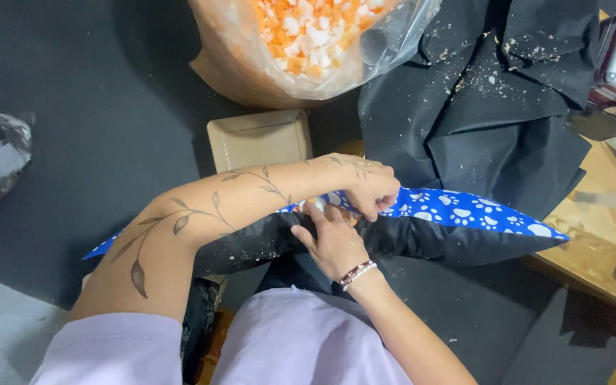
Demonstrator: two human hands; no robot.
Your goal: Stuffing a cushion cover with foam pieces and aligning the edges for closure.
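**Both hands at the open seam of a blue paw-print cushion**

The cushion (458, 210), blue with white paw prints on top and black underneath, lies across the person's lap and serves as the landmark here. It stretches from the lower left to a pointed corner at the right, which rests over the edge of a wooden table (593, 257).

The left hand (365, 187) comes in over the cushion's middle, its forearm stretched across from the left and marked with a leafy vine tattoo. The hand is curled into a loose fist, fingers pinched shut on the cushion's blue upper edge. The right hand (333, 242) rises from below the cushion, palm toward the black underside, wearing a beaded bracelet (358, 273) at the wrist. Its fingers press up into the seam just beneath the left hand, closed against the fabric; whether they hold any filling cannot be told, since the left hand covers the fingertips.

Beyond the cushion sits a small beige square tray (258, 139), partly hidden by the left forearm. Farther beyond it stands a clear plastic bag (308, 43) of orange and white foam pieces. To the right of the bag, above the cushion's right half, lies crumpled black fabric (493, 121) dusted with crumbs.
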